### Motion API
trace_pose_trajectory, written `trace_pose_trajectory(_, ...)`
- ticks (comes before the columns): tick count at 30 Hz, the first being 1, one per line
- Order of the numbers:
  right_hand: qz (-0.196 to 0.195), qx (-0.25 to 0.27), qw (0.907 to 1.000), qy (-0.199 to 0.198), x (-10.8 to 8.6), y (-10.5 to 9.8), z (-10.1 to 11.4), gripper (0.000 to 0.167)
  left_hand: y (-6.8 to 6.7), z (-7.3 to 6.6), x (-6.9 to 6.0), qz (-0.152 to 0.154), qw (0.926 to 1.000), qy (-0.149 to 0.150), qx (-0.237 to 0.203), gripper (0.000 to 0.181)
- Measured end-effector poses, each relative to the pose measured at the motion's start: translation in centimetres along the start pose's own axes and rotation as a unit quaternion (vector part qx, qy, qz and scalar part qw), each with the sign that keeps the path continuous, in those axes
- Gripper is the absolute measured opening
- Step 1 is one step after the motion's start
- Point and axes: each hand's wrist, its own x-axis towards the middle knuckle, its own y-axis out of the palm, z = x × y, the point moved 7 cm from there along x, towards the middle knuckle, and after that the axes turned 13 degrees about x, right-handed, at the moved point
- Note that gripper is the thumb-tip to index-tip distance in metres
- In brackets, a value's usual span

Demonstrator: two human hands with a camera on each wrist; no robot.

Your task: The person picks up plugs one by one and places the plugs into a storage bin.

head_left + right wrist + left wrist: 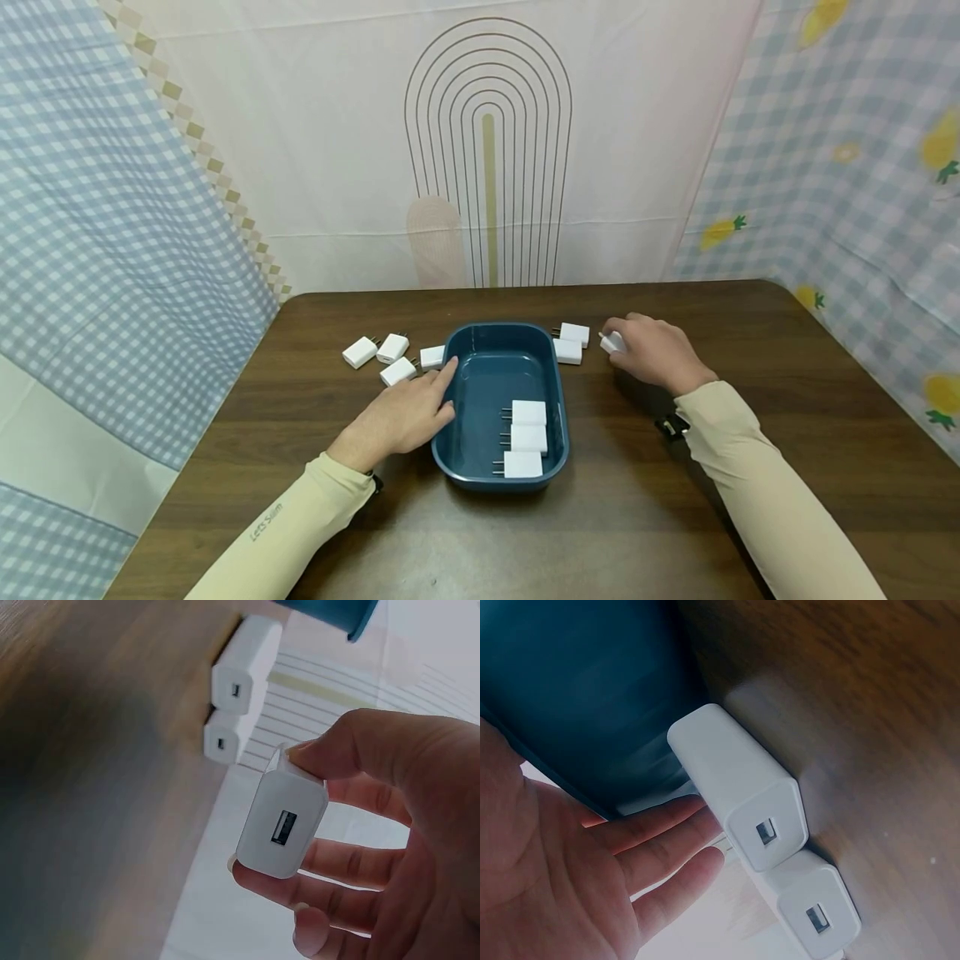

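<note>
Low straight line from right hand [651,352] to blue tray [498,367]: paired chargers [567,352] by right rim obstruct. Bare table [622,517] nearer the person gives passage. Left hand [401,414] blocks left rim, four chargers [392,348] crowd beyond. Inside, three chargers [528,438] occupy near right; far end free.
</note>
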Motion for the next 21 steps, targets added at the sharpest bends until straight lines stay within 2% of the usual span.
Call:
trace_pose_trajectory(12,-0.016,-0.003,0.9996,-0.022,-0.4,-0.8,2.2,0.031,0.0,0.0,-0.1,0.001,1.0,-0.003,-0.004,0.068)
trace_pose_trajectory(21,-0.008,-0.019,0.9993,-0.031,-0.7,-0.9,3.7,0.037,0.0,0.0,0.0,0.003,1.0,-0.001,-0.008,0.069)
